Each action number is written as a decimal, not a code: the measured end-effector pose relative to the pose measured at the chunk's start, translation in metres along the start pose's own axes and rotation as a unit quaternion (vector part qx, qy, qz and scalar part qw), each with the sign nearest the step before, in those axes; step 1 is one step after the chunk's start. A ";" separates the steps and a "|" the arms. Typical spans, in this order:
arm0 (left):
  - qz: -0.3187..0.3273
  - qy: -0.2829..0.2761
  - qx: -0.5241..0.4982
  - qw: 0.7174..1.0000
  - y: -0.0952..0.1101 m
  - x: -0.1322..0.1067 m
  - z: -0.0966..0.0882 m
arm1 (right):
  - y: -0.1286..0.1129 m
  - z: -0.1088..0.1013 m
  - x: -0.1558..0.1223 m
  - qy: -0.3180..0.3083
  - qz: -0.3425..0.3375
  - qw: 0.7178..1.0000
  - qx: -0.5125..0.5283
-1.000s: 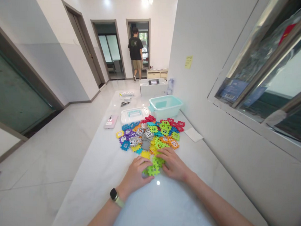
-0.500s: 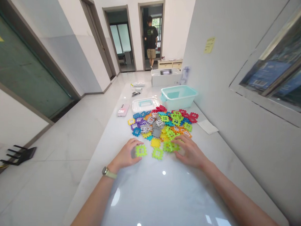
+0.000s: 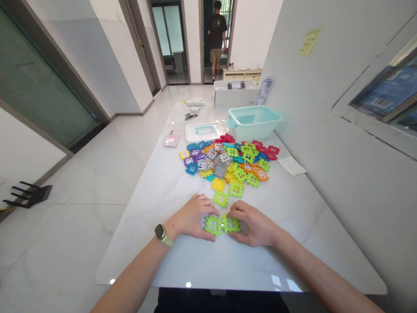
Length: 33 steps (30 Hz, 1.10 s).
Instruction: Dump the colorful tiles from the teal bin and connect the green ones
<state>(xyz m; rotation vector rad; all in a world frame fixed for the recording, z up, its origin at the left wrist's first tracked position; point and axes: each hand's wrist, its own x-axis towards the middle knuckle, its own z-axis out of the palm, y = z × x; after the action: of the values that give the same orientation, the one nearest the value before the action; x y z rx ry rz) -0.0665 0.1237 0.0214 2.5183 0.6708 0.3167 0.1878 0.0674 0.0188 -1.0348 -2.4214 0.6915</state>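
Note:
My left hand (image 3: 197, 216) has its thumb and fingers around a lime-green square tile (image 3: 213, 225) with a window pattern and notched edges. Facing it, my right hand (image 3: 256, 223) grips a second lime-green tile (image 3: 232, 224) by its right side. The two tiles lie edge to edge low over the tabletop; whether their teeth interlock I cannot tell. Just beyond my fingers is a loose green tile (image 3: 221, 198), with another green tile (image 3: 236, 190) to its right. Farther back spreads a pile of interlocking tiles (image 3: 220, 170) in several colours.
Behind the pile stand a turquoise bin (image 3: 255, 128) and its white lid (image 3: 201, 132). A pink phone-like item (image 3: 172, 139) lies left, a white paper (image 3: 292, 166) right near the wall. A white box (image 3: 235, 97) is at the far end. A person (image 3: 216, 38) is in the far doorway.
Both hands have come together nearer to me, each bringing a green tile, so the tiles now meet. My view has tilted downward. The person in the doorway has turned away.

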 end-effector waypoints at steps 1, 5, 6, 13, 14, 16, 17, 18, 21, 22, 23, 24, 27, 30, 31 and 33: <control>0.000 -0.004 0.002 1.000 0.001 0.001 0.000 | 0.000 0.000 0.000 0.000 -0.001 1.000 -0.001; -0.004 -0.005 0.010 1.000 0.000 0.002 0.000 | 0.000 0.004 0.003 0.008 -0.001 1.000 -0.008; -0.004 -0.004 0.010 1.000 -0.001 0.002 0.000 | 0.001 0.005 0.004 0.011 0.001 1.000 -0.009; -0.006 0.000 0.015 1.000 -0.003 0.003 0.001 | 0.002 0.005 0.007 0.005 0.005 1.000 0.000; -0.007 0.000 0.015 1.000 -0.003 0.003 0.001 | 0.002 0.004 0.007 0.003 0.006 1.000 0.002; -0.010 0.000 0.018 1.000 -0.002 0.003 0.001 | 0.001 0.004 0.007 -0.001 0.010 1.000 0.004; -0.012 0.000 0.019 1.000 -0.002 0.003 0.001 | 0.001 0.003 0.007 -0.003 0.012 1.000 0.005; -0.013 0.000 0.020 1.000 -0.002 0.003 0.001 | 0.000 0.003 0.006 -0.007 0.013 1.000 0.005; -0.013 -0.002 0.021 1.000 -0.002 0.003 0.001 | -0.001 0.002 0.006 -0.016 0.016 1.000 0.005; -0.013 -0.002 0.022 1.000 -0.002 0.004 0.001 | -0.001 0.002 0.006 -0.018 0.016 1.000 0.005; -0.014 -0.001 0.022 1.000 -0.002 0.003 0.001 | -0.001 0.002 0.005 -0.020 0.017 1.000 0.005; -0.014 0.000 0.023 1.000 -0.003 0.003 0.001 | -0.001 0.002 0.005 -0.021 0.019 1.000 0.005; -0.014 0.005 0.028 0.999 -0.003 0.003 0.003 | -0.001 0.002 0.005 -0.024 0.024 0.999 0.002; -0.014 0.006 0.031 0.999 -0.003 0.004 0.003 | -0.001 0.002 0.005 -0.027 0.026 0.999 0.000; -0.014 0.004 0.031 0.999 -0.003 0.004 0.003 | -0.001 0.001 0.005 -0.029 0.027 0.999 0.001; -0.013 0.002 0.030 0.999 -0.002 0.005 0.002 | -0.001 0.001 0.005 -0.032 0.029 0.999 0.003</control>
<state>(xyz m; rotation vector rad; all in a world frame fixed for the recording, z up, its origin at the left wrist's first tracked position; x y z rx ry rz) -0.0627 0.1271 0.0191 2.5642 0.7249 0.2963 0.1835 0.0703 0.0191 -1.1014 -2.4504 0.7613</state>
